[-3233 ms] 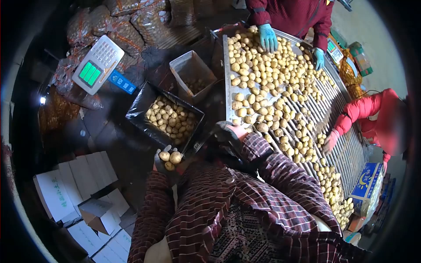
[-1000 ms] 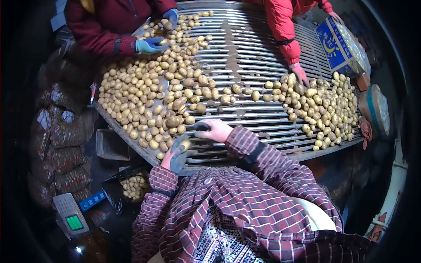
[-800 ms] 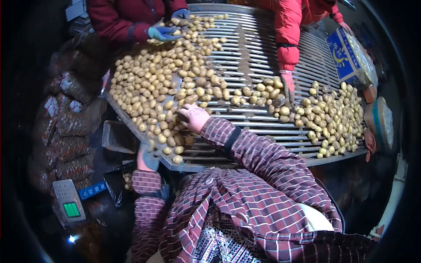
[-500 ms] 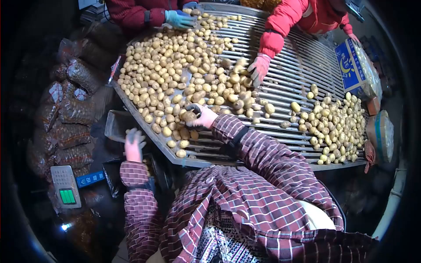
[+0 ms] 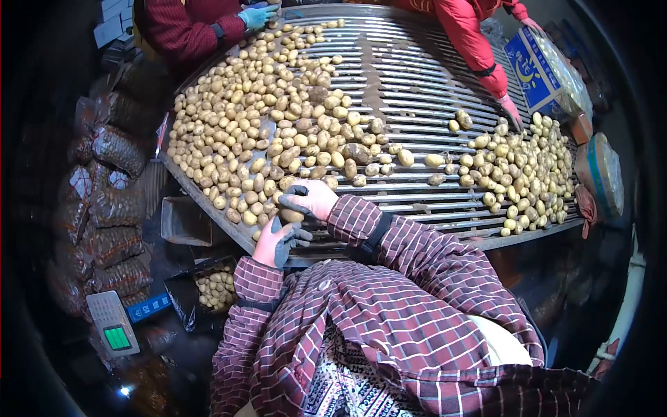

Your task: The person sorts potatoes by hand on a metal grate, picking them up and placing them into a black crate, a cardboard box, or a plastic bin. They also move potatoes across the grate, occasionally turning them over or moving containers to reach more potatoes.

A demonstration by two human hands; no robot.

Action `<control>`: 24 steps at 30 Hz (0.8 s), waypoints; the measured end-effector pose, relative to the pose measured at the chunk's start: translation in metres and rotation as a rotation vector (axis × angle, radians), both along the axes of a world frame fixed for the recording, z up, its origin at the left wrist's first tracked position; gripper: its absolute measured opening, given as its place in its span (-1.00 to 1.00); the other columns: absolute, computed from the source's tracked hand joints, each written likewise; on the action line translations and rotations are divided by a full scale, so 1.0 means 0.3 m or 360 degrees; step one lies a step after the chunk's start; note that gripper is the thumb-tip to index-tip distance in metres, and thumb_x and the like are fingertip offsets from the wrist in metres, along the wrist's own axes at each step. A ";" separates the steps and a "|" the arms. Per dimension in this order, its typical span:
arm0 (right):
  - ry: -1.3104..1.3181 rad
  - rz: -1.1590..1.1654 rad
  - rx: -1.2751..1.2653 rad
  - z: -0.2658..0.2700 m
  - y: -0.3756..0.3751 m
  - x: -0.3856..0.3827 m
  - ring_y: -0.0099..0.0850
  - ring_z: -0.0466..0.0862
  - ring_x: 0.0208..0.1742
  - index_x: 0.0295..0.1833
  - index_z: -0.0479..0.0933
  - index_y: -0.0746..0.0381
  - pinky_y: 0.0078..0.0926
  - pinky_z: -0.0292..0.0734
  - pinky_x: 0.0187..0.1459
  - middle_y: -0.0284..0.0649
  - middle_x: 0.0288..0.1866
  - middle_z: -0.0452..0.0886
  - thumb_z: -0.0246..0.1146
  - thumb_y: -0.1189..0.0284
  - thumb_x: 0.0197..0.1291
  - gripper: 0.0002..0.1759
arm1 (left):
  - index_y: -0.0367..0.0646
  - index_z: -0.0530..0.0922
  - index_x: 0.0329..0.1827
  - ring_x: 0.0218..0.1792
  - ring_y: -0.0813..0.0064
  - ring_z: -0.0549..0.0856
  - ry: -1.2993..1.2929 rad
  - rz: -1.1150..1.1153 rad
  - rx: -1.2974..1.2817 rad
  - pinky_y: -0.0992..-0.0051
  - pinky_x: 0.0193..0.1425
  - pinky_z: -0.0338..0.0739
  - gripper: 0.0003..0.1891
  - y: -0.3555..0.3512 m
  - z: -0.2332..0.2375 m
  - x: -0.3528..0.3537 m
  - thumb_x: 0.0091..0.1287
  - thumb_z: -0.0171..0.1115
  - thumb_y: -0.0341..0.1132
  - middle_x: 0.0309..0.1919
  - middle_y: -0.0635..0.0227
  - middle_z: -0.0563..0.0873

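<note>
Our left grip (image 5: 276,243) looks half open, empty; we can't tell if our bent right grip (image 5: 310,198) holds the potato (image 5: 291,215) near the tabletop's (image 5: 417,90) edge. A bump could roll it off.

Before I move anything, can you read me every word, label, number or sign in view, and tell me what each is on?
Nothing reads for certain:
Blue carton: large pale characters around a yellow crescent, too blurred to quote.
Scale display: lit green, no digits legible.
Scale keypad: key markings too small.
Blue strip beside it: white characters, too small.
</note>
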State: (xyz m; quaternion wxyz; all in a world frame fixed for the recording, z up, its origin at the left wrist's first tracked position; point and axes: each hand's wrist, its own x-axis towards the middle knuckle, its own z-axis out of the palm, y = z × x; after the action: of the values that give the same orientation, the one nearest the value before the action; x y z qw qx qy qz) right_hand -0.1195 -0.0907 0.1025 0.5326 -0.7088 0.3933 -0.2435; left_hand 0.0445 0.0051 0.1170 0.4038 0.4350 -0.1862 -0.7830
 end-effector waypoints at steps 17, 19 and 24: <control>-0.0144 0.0121 0.0377 -0.024 0.078 -0.037 -0.30 0.70 -0.16 0.11 0.57 0.13 -0.45 0.59 -0.19 -0.16 -0.10 0.67 0.29 0.28 0.16 -0.61 | -0.26 0.41 0.23 0.13 0.30 0.55 -0.1208 0.0261 -0.0894 0.35 0.30 0.41 -0.35 0.048 -0.060 -0.016 -0.01 0.40 -0.55 0.09 0.20 0.53; -0.0031 0.0161 -0.0038 -0.018 0.064 -0.056 -0.30 0.69 -0.19 0.03 0.61 0.13 -0.43 0.59 -0.20 -0.22 -0.15 0.66 0.21 0.38 0.18 -0.71 | -0.25 0.38 0.27 0.14 0.37 0.56 -0.0803 0.0193 -0.0758 0.40 0.30 0.42 -0.36 0.054 -0.044 -0.007 0.06 0.34 -0.58 0.12 0.23 0.56; 0.0036 0.0045 0.0441 -0.141 0.081 -0.086 -0.60 0.57 -0.30 0.01 0.65 0.14 -0.53 0.52 -0.20 -0.37 -0.35 0.66 0.26 0.33 0.26 -0.75 | -0.24 0.40 0.24 0.11 0.35 0.58 -0.0705 0.0503 -0.0610 0.35 0.29 0.45 -0.40 0.105 -0.144 0.134 0.06 0.31 -0.62 0.13 0.20 0.54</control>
State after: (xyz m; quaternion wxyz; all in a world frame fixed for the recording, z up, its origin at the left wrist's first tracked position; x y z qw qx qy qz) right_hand -0.1453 -0.0665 0.0601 0.6242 -0.6367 0.4191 -0.1712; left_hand 0.0848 0.0368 0.0737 0.5444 0.5342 -0.3437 -0.5479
